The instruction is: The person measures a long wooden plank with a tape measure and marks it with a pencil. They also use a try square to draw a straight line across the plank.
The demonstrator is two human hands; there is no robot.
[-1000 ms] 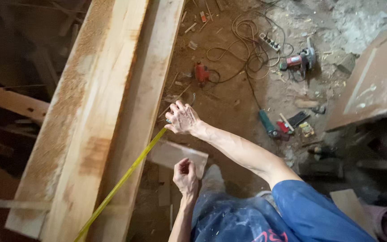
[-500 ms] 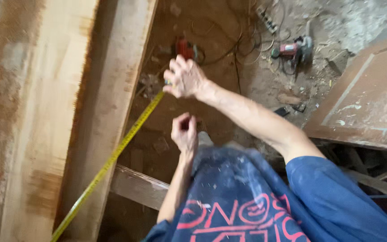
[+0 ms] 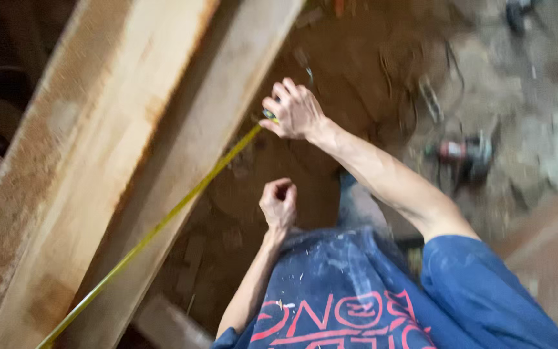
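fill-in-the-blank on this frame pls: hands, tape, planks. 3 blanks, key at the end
1. The right hand holds the end of a ____ measuring tape that runs along the planks.
2. The left hand is closed in a loose ____ near the chest, apart from the tape.
3. The person wears a ____ shirt with red print.
4. A red power tool lies on the dirt ____ at right.

Missing words: yellow; fist; blue; floor

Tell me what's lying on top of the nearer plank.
A yellow tape measure blade stretches along the plank, pulled from the right hand. The tape's case is hidden in that hand; the blade's far end runs out of frame.
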